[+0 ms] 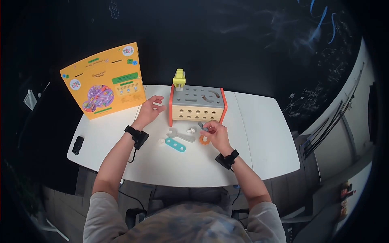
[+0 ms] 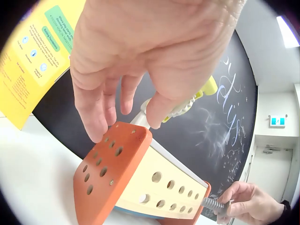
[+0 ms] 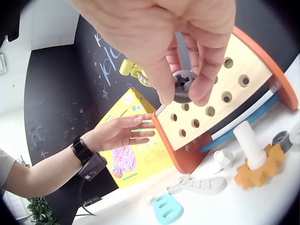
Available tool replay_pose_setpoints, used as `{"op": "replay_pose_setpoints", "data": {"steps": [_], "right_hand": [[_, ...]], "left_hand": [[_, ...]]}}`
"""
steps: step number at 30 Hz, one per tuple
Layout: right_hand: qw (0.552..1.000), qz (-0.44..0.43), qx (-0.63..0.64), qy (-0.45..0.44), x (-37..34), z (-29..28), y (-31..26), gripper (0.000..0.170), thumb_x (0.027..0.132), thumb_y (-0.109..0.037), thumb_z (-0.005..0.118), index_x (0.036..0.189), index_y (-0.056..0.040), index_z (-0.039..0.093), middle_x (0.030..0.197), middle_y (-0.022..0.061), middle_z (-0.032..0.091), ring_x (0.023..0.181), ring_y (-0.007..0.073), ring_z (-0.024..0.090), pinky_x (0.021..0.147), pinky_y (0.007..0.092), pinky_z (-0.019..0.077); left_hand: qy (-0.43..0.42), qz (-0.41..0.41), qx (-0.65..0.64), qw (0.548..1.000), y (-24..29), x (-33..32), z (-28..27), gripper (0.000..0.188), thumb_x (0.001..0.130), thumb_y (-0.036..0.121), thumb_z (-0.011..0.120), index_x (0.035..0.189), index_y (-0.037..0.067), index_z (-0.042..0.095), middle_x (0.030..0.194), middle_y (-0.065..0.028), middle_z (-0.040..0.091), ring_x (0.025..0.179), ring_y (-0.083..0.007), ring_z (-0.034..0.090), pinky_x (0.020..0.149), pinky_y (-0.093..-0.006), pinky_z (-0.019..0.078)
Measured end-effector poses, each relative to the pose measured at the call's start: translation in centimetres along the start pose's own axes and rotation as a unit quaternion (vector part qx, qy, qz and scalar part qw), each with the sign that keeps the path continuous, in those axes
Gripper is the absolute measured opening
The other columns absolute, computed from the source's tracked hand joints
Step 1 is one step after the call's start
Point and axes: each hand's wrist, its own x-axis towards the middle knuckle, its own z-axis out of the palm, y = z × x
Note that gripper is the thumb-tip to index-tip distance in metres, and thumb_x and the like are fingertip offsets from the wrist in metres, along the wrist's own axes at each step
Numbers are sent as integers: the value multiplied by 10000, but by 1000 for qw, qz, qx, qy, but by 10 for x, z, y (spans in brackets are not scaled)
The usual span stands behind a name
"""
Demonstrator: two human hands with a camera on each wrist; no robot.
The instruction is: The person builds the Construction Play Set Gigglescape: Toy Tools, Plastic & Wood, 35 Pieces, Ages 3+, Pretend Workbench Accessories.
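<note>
Grey screw (image 3: 183, 88) is pinched at its head by right fingers (image 3: 205, 82), left fingers (image 2: 95, 119) loosely spread, empty, and is best kept square to the holed panel (image 2: 150, 187).

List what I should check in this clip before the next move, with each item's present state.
1. Right grip pinches the gray screw by its head: ok.
2. Threaded end points toward the box: ok.
3. Screw tip seated in a hole: cannot tell.
4. Left grip holds the box steady: not ok; it is open beside it, holding nothing.
5. Box stands upright on the table: ok.
6. Wrench lies in front of the box: ok.
</note>
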Motion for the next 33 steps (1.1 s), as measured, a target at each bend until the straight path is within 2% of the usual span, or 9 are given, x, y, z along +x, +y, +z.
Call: {"op": "replay_pose_setpoints", "data": {"steps": [6,10,12,13,15,16,20,23,33], "right_hand": [[999,4,27,32,15,0,0,225,767,-58,814,919,-20,653,844,46,648,674,131,611,625,274,518],[993,-58,-26,-99,2,4,-8,227,751,-68,811,899,-25,644,850,84,637,699,199,630,654,324,526],[970,-106,-97,-194,-12,8,-17,235,737,-58,782,887,-38,603,887,132,612,788,309,639,732,390,523],[970,-107,-93,-199,-16,13,-13,235,737,-58,782,887,-38,603,887,132,612,788,309,639,732,390,523],[945,-170,-157,-232,-24,21,-2,251,737,-34,750,898,-45,558,926,135,604,862,337,632,777,413,510],[945,-125,-146,-264,-25,24,1,262,734,-17,723,905,-39,525,943,137,586,913,345,621,814,428,500],[939,-115,-193,-259,-26,29,9,199,745,4,687,889,-36,556,954,129,591,906,336,635,817,418,506],[936,-120,-208,-259,-24,29,13,219,727,-1,698,892,-39,560,951,129,591,905,336,634,818,411,509],[909,-198,-250,-270,-15,21,2,196,742,-13,697,912,-61,611,965,105,601,887,326,638,798,410,534]], "left_hand": [[-23,29,-49,998,2,20,26,582,910,259,688,1420,57,491,1247,-152,636,995,-260,687,889,-351,547],[-20,30,-87,996,14,23,35,593,914,267,673,1433,59,477,1280,-167,630,1005,-282,696,900,-362,547],[-14,32,2,999,16,24,37,559,949,251,636,1455,87,464,1294,-179,624,934,-239,722,850,-345,564],[-12,28,5,1000,19,23,37,559,949,251,636,1455,87,464,1294,-179,624,934,-239,722,850,-345,564],[-11,21,92,995,30,21,35,514,935,262,640,1396,64,529,1192,-220,666,883,-279,730,821,-358,570],[-6,49,97,994,33,18,35,492,906,235,659,1354,51,567,1136,-233,677,902,-311,719,838,-373,561],[-10,62,125,990,36,13,32,506,885,200,672,1353,43,563,1147,-217,678,910,-325,714,853,-383,556],[-22,65,97,993,36,11,30,517,829,113,674,1327,19,574,970,-216,692,891,-379,672,827,-430,537],[-55,29,102,993,41,6,24,578,830,87,690,1387,53,537,1103,-221,696,929,-313,719,875,-379,551]]}}
